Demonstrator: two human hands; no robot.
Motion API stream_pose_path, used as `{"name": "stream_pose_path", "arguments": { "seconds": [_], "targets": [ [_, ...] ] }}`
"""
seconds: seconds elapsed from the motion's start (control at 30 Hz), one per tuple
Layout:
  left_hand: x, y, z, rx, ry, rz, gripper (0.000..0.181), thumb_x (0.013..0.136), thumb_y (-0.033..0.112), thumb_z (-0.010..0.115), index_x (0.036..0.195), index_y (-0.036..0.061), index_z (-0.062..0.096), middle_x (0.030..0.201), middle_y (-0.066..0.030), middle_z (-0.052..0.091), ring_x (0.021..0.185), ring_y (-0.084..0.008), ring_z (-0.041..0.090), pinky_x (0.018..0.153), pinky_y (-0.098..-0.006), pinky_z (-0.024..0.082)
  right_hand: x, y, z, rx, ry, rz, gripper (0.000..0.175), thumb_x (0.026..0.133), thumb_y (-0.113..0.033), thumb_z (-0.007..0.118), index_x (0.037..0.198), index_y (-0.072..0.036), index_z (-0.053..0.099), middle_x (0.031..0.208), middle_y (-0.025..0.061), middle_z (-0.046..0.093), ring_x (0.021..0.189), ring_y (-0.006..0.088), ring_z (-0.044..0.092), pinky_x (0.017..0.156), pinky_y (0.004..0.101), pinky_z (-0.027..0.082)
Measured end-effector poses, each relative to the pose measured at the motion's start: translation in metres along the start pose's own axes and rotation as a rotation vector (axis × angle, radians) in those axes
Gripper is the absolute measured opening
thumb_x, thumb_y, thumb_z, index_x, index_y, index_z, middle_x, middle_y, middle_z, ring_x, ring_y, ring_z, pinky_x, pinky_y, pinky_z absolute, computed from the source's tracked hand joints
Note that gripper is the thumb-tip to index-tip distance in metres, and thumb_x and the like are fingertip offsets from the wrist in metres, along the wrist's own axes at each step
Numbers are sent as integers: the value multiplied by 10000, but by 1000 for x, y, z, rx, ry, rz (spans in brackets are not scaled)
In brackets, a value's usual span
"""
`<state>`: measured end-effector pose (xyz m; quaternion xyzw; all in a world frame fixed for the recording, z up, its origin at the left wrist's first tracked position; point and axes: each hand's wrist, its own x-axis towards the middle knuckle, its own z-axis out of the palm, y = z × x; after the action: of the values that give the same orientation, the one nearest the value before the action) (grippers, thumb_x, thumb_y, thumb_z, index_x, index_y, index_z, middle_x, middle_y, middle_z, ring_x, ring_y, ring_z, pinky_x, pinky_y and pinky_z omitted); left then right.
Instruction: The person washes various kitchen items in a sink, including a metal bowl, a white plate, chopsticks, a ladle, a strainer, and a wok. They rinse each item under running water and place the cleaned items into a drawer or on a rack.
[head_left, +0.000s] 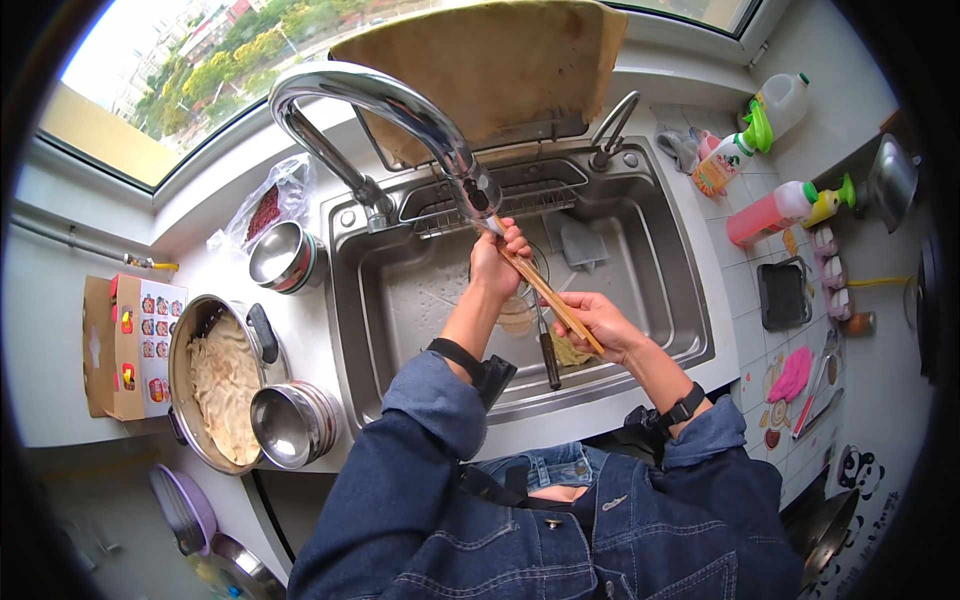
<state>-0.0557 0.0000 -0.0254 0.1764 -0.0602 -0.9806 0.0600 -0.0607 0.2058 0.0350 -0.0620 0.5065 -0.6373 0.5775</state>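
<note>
A bundle of wooden chopsticks (546, 289) slants across the sink, its upper end just under the spout of the chrome faucet (431, 101). My left hand (499, 262) is closed around the bundle's upper part. Lower down, the fingers of my right hand (600, 324) grip it near the other end. Both hands are above the stainless steel sink (405, 330). Below them lies a wire-rimmed strainer with a dark handle (550, 361), partly hidden by my hands and the chopsticks. A yellowish cloth (568, 349) is partly behind my right hand.
Left of the sink stand stacked metal bowls (289, 426), more bowls (281, 259), a large pot (281, 364) and a cardboard box (127, 345). A wire rack (517, 202) spans the sink's back. Spray bottles (724, 165), a pink cloth (790, 373) and a small faucet (611, 139) are right.
</note>
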Motion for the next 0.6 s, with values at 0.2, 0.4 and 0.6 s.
{"name": "stream_pose_path", "arguments": {
  "seconds": [0.2, 0.4, 0.6],
  "targets": [
    [-8, 4, 8, 50, -25, -80, 418, 926, 450, 351, 859, 59, 482, 502, 49, 300, 400, -67, 266, 409, -220, 246, 1, 24, 10, 40, 59, 57, 421, 956, -401, 389, 1101, -26, 514, 846, 95, 602, 742, 142, 603, 630, 262, 503],
    [-9, 4, 19, 105, -136, -26, 793, 788, 773, 207, 900, 45, 501, 535, 32, 322, 436, -89, 289, 453, -234, 272, -8, 31, 15, 294, 94, 87, 635, 901, -609, 272, 1155, -55, 452, 914, 106, 555, 692, 146, 565, 590, 253, 485],
    [-13, 0, 32, 94, -67, 44, 830, 774, 792, 190, 925, 36, 499, 567, 4, 368, 474, -123, 320, 524, -275, 308, -5, 34, -3, 167, 97, 41, 688, 887, -636, 289, 1224, -53, 426, 904, 74, 541, 601, 84, 483, 417, 190, 363]
  ]
}}
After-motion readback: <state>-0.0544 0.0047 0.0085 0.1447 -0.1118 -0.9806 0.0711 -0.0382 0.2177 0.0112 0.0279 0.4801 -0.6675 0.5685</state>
